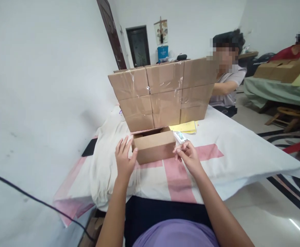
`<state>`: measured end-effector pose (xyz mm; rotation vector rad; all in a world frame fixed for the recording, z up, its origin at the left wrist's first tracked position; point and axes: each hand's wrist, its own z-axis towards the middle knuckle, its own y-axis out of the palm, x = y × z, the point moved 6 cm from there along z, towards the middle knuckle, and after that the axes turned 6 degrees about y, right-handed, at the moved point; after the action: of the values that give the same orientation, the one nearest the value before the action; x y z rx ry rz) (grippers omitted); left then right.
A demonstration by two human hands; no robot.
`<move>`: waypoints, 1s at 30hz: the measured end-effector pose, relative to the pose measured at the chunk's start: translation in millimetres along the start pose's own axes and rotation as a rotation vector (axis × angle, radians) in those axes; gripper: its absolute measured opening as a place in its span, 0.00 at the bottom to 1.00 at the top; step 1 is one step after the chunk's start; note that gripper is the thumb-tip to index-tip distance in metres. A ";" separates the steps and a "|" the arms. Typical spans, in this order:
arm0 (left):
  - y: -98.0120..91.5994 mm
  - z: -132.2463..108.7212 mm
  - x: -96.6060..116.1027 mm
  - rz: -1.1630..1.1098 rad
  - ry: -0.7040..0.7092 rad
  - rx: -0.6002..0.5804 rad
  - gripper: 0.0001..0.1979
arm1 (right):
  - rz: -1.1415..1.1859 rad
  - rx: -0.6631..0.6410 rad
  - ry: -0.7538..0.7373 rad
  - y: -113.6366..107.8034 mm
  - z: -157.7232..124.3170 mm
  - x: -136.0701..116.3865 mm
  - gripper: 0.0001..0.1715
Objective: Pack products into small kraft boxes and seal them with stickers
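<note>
A small brown cardboard box (pixel 155 149) with an open top stands on the cloth-covered table in front of me. My left hand (pixel 125 156) is at its left side, fingers spread and the thumb near the front corner. Close to the right end of the box, my right hand (pixel 188 156) has its fingers curled in towards the thumb; what they hold, if anything, is too small to make out. Just behind those fingers lies a small white packet (pixel 180 137) with a coloured patch. The inside of the box is mostly hidden.
A wall of taped cardboard boxes (pixel 165 94) rises behind the small box. Yellow paper (pixel 184 127) lies at its foot. A dark phone-like slab (pixel 89 147) rests at the left by the wall. A person (pixel 228 85) sits beyond, and another works at a green-covered table (pixel 273 89).
</note>
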<state>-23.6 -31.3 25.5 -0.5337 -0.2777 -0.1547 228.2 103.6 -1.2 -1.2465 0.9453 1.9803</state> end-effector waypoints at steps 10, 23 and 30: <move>-16.2 -42.7 95.7 -0.561 -0.088 -0.116 0.12 | -0.221 -0.344 -0.109 81.5 -52.9 -18.6 0.16; -59.8 -100.4 127.1 -0.258 0.225 0.213 0.13 | -0.753 -0.113 -0.294 53.2 -24.4 -34.1 0.12; -59.8 -85.9 127.2 -0.263 0.267 0.128 0.10 | -1.350 -0.053 -0.379 54.1 62.9 -38.2 0.28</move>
<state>103.3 -136.3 21.5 -0.3426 -0.0953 -0.4566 169.0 120.3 66.4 -1.0023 -0.1990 1.0342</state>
